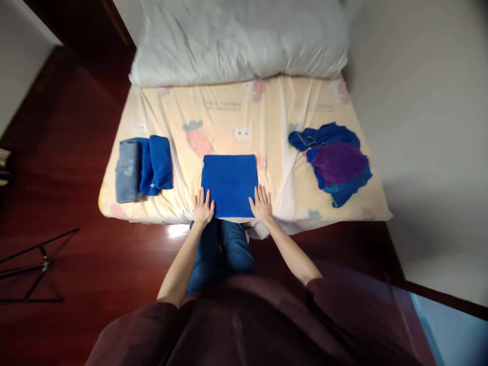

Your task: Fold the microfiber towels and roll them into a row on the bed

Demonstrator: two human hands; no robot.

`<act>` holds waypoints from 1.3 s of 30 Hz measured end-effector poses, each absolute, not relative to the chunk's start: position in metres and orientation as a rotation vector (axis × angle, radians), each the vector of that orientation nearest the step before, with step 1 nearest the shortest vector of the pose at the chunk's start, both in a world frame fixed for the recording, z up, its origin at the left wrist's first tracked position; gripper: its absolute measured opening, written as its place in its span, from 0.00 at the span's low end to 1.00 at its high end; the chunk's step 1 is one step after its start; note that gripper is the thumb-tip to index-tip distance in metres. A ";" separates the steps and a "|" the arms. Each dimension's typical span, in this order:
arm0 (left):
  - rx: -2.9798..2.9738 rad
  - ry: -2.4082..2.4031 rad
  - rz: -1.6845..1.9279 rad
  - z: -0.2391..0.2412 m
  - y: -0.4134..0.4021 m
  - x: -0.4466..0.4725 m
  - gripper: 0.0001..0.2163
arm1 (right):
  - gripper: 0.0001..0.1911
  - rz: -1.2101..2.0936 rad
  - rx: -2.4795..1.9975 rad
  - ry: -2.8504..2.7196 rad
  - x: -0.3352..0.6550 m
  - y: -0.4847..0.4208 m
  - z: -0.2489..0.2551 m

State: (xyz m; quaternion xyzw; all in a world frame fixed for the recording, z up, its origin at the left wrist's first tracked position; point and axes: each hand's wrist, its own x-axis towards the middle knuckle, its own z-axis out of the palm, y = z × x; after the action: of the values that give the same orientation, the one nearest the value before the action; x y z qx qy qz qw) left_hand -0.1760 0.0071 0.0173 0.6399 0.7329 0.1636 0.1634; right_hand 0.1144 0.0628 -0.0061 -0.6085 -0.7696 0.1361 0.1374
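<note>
A blue cloth [230, 184] lies flat as a neat square on the bed [267, 117], close to its near edge. My left hand [203, 207] rests palm down on the cloth's near left corner, fingers spread. My right hand [261, 204] rests palm down on its near right corner, fingers also spread. Neither hand grips anything.
Folded blue and grey cloths [143, 166] sit on the bed's left side. A loose heap of blue and purple cloths [335, 162] lies on the right. A grey quilt [240, 38] covers the far end. Dark wooden floor [76, 168] with a black stand [34, 264] is at left.
</note>
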 end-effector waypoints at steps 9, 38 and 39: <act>1.796 2.170 0.451 0.007 -0.083 -0.171 0.32 | 0.36 0.449 -1.725 -2.168 0.125 -0.026 -0.021; 1.632 2.031 0.680 0.027 -0.034 -0.223 0.20 | 0.31 0.875 -1.517 -1.636 0.135 0.029 -0.018; 1.614 2.017 0.691 0.026 -0.029 -0.226 0.19 | 0.30 0.885 -1.518 -1.618 0.135 0.031 -0.020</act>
State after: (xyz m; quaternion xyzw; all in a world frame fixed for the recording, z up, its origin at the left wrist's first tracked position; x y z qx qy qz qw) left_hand -0.2258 -0.0292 0.0257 0.5872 0.7338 0.2512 0.2315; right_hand 0.1354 0.0312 -0.0199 -0.5910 -0.6299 0.3446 0.3677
